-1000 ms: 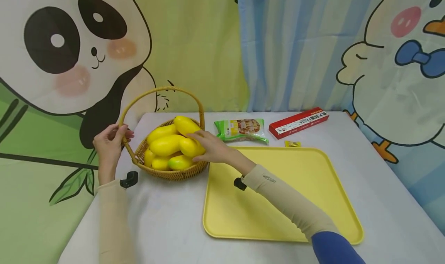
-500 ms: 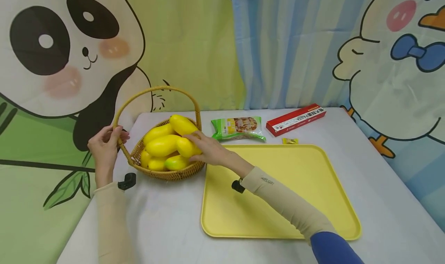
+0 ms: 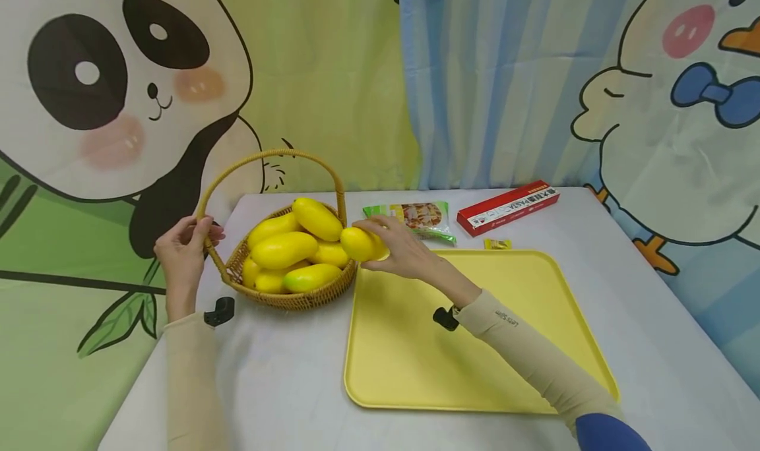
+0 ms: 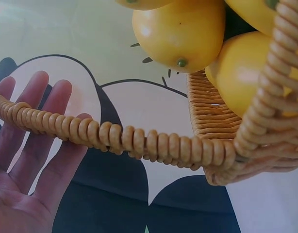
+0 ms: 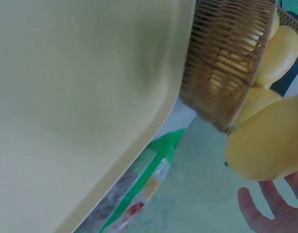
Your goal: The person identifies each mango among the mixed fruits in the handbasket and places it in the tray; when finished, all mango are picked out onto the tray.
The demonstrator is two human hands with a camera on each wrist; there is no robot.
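Observation:
A wicker basket (image 3: 309,298) of yellow mangoes (image 3: 285,250) stands at the left of the table, its tall handle (image 3: 274,153) arching above. My left hand (image 3: 183,256) holds the left side of this handle; in the left wrist view several fingers (image 4: 57,104) pass behind the wrapped cane. Just off the basket's right rim, my right hand (image 3: 406,250) grips one mango (image 3: 359,244) between thumb and fingers. That mango (image 5: 268,141) looks whole and smooth in the right wrist view, fingers (image 5: 273,196) beside it. The lower mangoes are partly hidden.
A yellow tray (image 3: 463,345) lies right of the basket, under my right forearm. Behind it are a green-edged food packet (image 3: 427,217), a red pasta box (image 3: 507,208) and a small yellow wrapped piece (image 3: 497,244). A printed curtain (image 3: 332,82) hangs behind the table.
My right hand has lifted a mango out of the pile and moved right with it, past the basket's rim. My left hand stays at the handle.

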